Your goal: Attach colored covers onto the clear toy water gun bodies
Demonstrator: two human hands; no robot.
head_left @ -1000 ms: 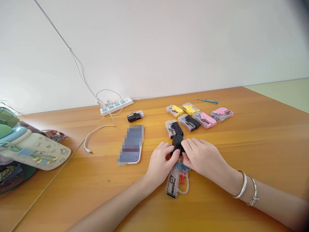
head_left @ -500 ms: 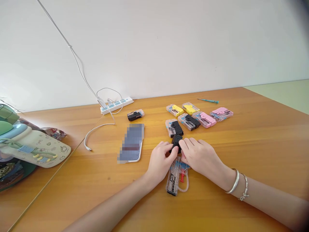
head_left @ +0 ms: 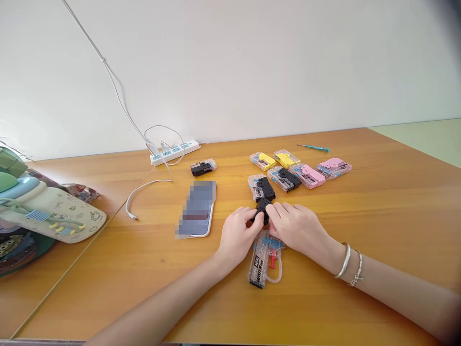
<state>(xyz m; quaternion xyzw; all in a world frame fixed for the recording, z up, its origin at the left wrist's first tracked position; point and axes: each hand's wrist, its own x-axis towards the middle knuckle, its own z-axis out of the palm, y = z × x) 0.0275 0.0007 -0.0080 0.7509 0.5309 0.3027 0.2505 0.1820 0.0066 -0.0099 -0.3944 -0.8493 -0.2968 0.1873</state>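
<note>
My left hand (head_left: pixel 236 234) and my right hand (head_left: pixel 298 225) meet at the middle of the table, fingers closed around a black plastic part (head_left: pixel 262 207). Just below it lies a clear mini water gun (head_left: pixel 258 264) with printed lettering, a red trigger (head_left: pixel 272 258) and a looped clear tube (head_left: pixel 276 278). My fingers partly cover the black part and the gun's upper end, so whether the two are joined cannot be seen. Right beyond my fingers rests a folded black-and-clear water gun (head_left: pixel 261 187).
Folded yellow (head_left: pixel 264 161), pink (head_left: pixel 309 175) and black (head_left: pixel 286 179) water guns lie behind my hands, with a screwdriver (head_left: pixel 314 147) farther back. Left are a phone (head_left: pixel 196 211), another black water gun (head_left: pixel 202 167), a power strip (head_left: pixel 176 152), a cable (head_left: pixel 144 187) and a bottle (head_left: pixel 68 214).
Both hands keep their grip on the black part, which has turned slightly. The whole view has shifted a little.
</note>
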